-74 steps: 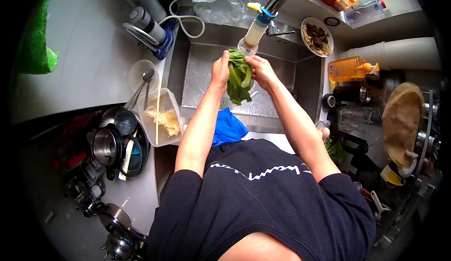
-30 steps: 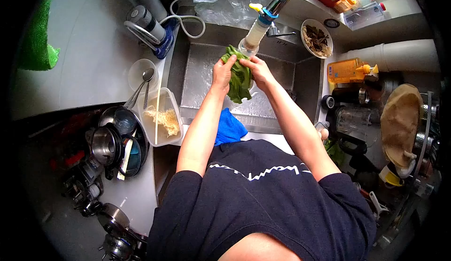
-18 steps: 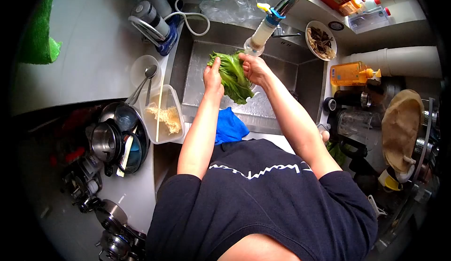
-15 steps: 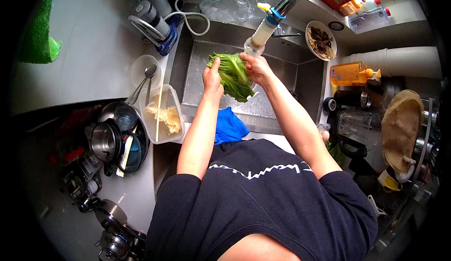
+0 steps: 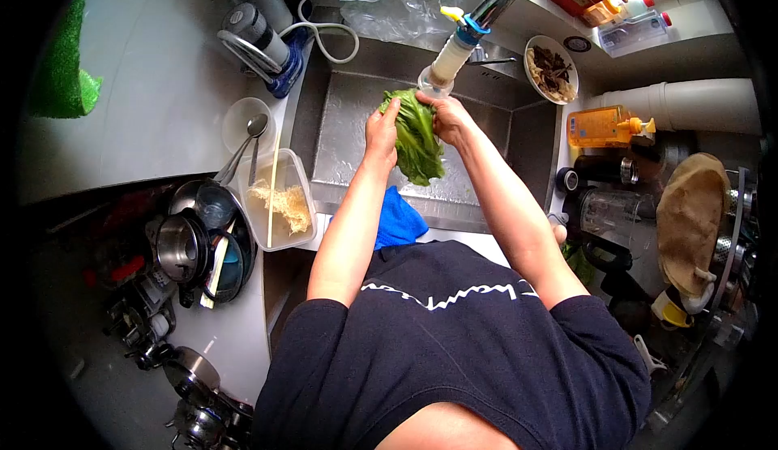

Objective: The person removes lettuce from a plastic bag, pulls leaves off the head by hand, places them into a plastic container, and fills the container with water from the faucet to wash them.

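Observation:
A green lettuce leaf (image 5: pixel 417 138) hangs between my two hands over the metal sink (image 5: pixel 340 126). My left hand (image 5: pixel 382 136) pinches its left edge, thumb pointing up. My right hand (image 5: pixel 446 118) grips the upper right edge, close under the outlet of the faucet (image 5: pixel 447 61) with its white filter. The leaf's lower end droops freely above the sink floor. Whether water is running onto it is hard to make out.
Left of the sink stands a plastic container (image 5: pixel 296 174) with tan shreds and a chopstick. A blue cloth (image 5: pixel 401 221) lies at the front edge. On the right are a bowl of dark and pale pieces (image 5: pixel 551 69) and an orange soap bottle (image 5: pixel 600 127). A plastic bag (image 5: pixel 389 4) lies behind.
My left hand has shifted right, nearer my right hand. The lettuce leaf is now narrower and more bunched, its lower end hanging slightly lower.

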Action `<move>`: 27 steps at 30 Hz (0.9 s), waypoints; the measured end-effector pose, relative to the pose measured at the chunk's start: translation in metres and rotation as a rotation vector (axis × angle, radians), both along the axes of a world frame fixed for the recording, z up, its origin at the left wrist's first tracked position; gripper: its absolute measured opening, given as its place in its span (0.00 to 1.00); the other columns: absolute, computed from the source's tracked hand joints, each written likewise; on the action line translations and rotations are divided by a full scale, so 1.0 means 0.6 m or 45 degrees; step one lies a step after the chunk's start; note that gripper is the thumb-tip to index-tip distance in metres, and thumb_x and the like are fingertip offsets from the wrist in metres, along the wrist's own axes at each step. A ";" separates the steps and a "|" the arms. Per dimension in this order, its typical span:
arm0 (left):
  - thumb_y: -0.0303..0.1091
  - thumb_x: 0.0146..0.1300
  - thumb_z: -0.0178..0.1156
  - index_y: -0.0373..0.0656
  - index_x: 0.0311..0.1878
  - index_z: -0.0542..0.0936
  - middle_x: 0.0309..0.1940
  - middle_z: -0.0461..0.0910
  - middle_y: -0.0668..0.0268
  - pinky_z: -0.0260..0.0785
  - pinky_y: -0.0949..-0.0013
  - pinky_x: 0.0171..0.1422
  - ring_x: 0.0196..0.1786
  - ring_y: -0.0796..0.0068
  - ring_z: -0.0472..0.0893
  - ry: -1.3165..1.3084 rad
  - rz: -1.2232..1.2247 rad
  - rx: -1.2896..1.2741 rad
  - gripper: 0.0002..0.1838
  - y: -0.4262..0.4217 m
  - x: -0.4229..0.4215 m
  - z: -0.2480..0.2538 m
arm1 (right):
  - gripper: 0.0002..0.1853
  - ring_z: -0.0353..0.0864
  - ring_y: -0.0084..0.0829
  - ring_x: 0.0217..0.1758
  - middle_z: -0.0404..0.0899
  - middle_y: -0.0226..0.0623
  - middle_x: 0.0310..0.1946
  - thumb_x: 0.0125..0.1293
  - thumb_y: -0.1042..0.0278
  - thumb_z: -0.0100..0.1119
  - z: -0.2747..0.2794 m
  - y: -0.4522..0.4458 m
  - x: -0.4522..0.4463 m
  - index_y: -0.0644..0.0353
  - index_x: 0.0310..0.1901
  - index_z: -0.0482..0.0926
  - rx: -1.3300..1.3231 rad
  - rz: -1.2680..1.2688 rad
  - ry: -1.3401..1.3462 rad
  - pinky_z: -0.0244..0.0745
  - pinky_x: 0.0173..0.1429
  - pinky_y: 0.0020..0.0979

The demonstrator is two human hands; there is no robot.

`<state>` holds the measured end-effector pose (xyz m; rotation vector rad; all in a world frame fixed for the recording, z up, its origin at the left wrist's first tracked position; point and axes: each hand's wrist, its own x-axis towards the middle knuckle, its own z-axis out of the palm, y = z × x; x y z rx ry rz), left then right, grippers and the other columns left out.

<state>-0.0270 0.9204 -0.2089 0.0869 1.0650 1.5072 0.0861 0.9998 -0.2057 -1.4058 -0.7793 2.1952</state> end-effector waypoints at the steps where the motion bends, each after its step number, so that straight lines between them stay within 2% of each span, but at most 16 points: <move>1: 0.38 0.61 0.55 0.41 0.43 0.74 0.38 0.78 0.65 0.69 0.70 0.45 0.39 0.74 0.77 0.017 -0.015 -0.008 0.11 -0.001 0.000 0.002 | 0.13 0.79 0.29 0.35 0.79 0.35 0.34 0.56 0.63 0.59 0.006 0.001 0.002 0.61 0.41 0.75 -0.001 0.000 -0.001 0.74 0.42 0.31; 3: 0.37 0.61 0.55 0.41 0.43 0.75 0.38 0.78 0.66 0.69 0.71 0.45 0.38 0.75 0.77 0.024 -0.043 -0.012 0.11 -0.001 0.003 0.005 | 0.11 0.79 0.31 0.36 0.78 0.38 0.33 0.55 0.70 0.58 0.016 0.005 0.006 0.62 0.40 0.75 -0.193 -0.245 0.352 0.75 0.43 0.34; 5: 0.37 0.61 0.55 0.41 0.43 0.75 0.38 0.78 0.66 0.69 0.72 0.45 0.38 0.76 0.77 0.029 -0.077 -0.019 0.11 0.002 0.009 0.010 | 0.12 0.79 0.32 0.38 0.78 0.39 0.36 0.54 0.74 0.57 0.029 0.005 0.013 0.63 0.42 0.73 -0.275 -0.198 0.361 0.75 0.45 0.34; 7: 0.35 0.60 0.55 0.39 0.41 0.76 0.35 0.78 0.67 0.69 0.74 0.40 0.35 0.79 0.77 0.158 -0.180 0.031 0.10 0.007 0.014 0.015 | 0.14 0.79 0.33 0.39 0.77 0.40 0.37 0.54 0.76 0.56 0.024 0.003 0.019 0.63 0.44 0.72 -0.137 -0.067 0.272 0.74 0.46 0.35; 9: 0.32 0.59 0.56 0.39 0.43 0.75 0.37 0.78 0.68 0.69 0.75 0.43 0.38 0.79 0.77 0.181 -0.218 0.048 0.10 0.009 0.015 0.014 | 0.14 0.78 0.33 0.39 0.77 0.39 0.37 0.54 0.77 0.56 0.009 0.005 0.021 0.62 0.44 0.71 -0.090 -0.118 0.240 0.75 0.44 0.35; 12: 0.28 0.59 0.55 0.38 0.44 0.75 0.37 0.78 0.67 0.69 0.73 0.45 0.39 0.78 0.77 0.205 -0.164 0.063 0.10 0.015 0.020 0.011 | 0.12 0.78 0.34 0.38 0.75 0.38 0.37 0.55 0.80 0.54 0.007 0.005 0.026 0.62 0.42 0.69 -0.028 -0.418 0.266 0.76 0.43 0.35; 16: 0.27 0.59 0.54 0.38 0.46 0.73 0.39 0.77 0.65 0.69 0.71 0.49 0.42 0.75 0.77 0.064 -0.150 0.107 0.12 0.007 0.024 0.014 | 0.13 0.77 0.35 0.39 0.74 0.39 0.38 0.55 0.80 0.53 -0.007 0.001 0.027 0.62 0.44 0.68 -0.057 -0.517 0.308 0.76 0.44 0.38; 18: 0.26 0.59 0.52 0.38 0.49 0.71 0.42 0.76 0.64 0.68 0.69 0.52 0.45 0.74 0.76 -0.089 -0.179 0.172 0.14 0.003 0.019 0.015 | 0.13 0.77 0.36 0.41 0.74 0.40 0.41 0.57 0.79 0.50 -0.007 0.003 0.026 0.62 0.46 0.67 -0.030 -0.445 0.351 0.75 0.46 0.40; 22: 0.27 0.59 0.52 0.39 0.50 0.70 0.43 0.75 0.64 0.67 0.68 0.54 0.46 0.73 0.75 -0.098 -0.207 0.212 0.14 0.000 0.012 0.012 | 0.13 0.76 0.38 0.44 0.73 0.41 0.41 0.60 0.78 0.47 0.000 0.005 0.030 0.62 0.48 0.66 -0.099 -0.387 0.486 0.74 0.49 0.42; 25: 0.31 0.61 0.51 0.40 0.49 0.72 0.41 0.76 0.65 0.68 0.70 0.52 0.44 0.73 0.76 -0.078 -0.150 0.197 0.13 0.001 0.014 0.013 | 0.13 0.75 0.39 0.45 0.73 0.41 0.42 0.61 0.76 0.44 -0.004 0.005 0.031 0.62 0.49 0.66 -0.085 -0.420 0.512 0.72 0.52 0.44; 27: 0.36 0.64 0.49 0.40 0.48 0.72 0.44 0.75 0.64 0.67 0.69 0.54 0.46 0.72 0.75 -0.036 -0.137 0.122 0.13 -0.001 0.010 0.003 | 0.13 0.75 0.40 0.46 0.73 0.42 0.42 0.62 0.75 0.45 -0.012 0.007 0.036 0.62 0.49 0.67 -0.176 -0.459 0.617 0.70 0.54 0.44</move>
